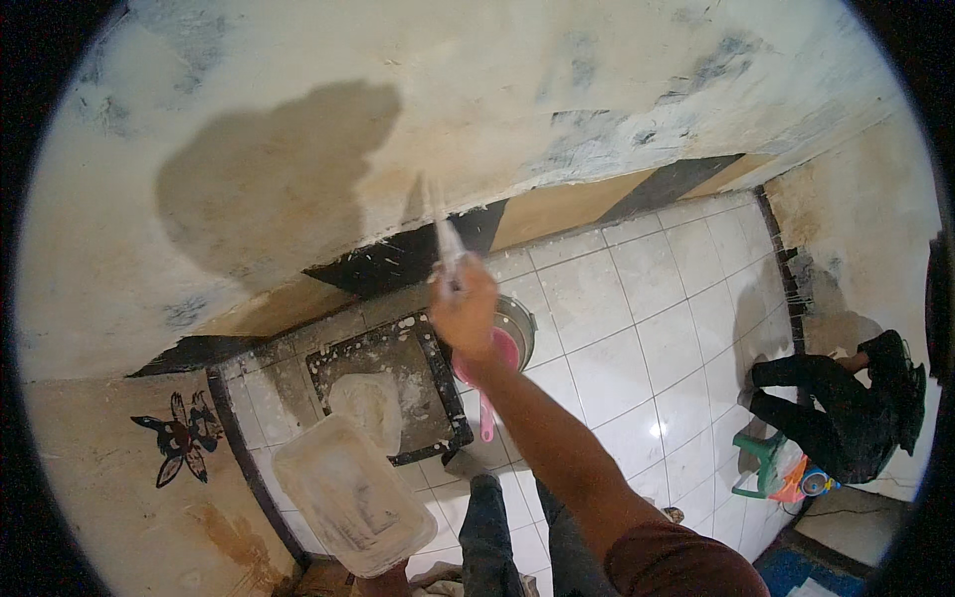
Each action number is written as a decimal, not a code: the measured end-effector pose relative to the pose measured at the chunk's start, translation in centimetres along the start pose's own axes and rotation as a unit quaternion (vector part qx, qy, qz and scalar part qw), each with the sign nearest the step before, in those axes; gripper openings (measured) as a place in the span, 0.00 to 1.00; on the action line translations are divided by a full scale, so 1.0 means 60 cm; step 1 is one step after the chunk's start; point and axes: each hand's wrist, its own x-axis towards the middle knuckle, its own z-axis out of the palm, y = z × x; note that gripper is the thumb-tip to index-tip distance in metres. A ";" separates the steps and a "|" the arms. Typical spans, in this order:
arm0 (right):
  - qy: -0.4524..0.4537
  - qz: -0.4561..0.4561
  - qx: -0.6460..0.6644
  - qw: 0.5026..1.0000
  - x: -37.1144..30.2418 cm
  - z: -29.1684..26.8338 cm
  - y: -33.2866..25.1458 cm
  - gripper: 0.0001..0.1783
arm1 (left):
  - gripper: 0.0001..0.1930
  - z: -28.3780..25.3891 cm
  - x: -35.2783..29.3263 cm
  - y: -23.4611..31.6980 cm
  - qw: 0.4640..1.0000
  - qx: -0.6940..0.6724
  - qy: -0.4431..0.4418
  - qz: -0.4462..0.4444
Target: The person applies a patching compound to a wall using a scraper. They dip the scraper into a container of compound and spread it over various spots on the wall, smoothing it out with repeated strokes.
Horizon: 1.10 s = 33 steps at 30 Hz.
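My right hand (466,310) is wrapped round a putty knife (450,244) coated in white, its blade blurred and pointing up at the wall (477,109). Whether the tip touches the wall I cannot tell. At the lower left, my left hand (391,580) grips the near end of a shallow, whitish plastic tub (353,493) smeared with paste. Most of that hand is hidden by the tub. Below my right wrist, a pink dipper (486,413) rests at a grey bucket (522,323), partly covered by my forearm.
A splattered, dark-edged square board (423,363) lies on the white tiled floor (617,348), with a pale bag-like heap (368,403) on it. Black and tan bands (547,214) run along the wall's foot. At right a person (846,418) sits near a green stool (758,466).
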 end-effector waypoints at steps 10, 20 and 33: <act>0.185 0.048 -0.129 0.973 0.224 -0.094 0.102 0.09 | 0.30 0.005 -0.012 0.021 1.000 -0.004 -0.022 -0.013; -0.040 -0.067 -0.162 0.984 0.012 -0.086 0.157 0.09 | 0.30 0.012 -0.015 0.035 1.000 -0.004 -0.024 -0.013; 0.115 -0.002 -0.174 0.978 0.327 -0.163 0.075 0.18 | 0.31 0.014 -0.020 0.037 0.999 -0.008 -0.031 -0.017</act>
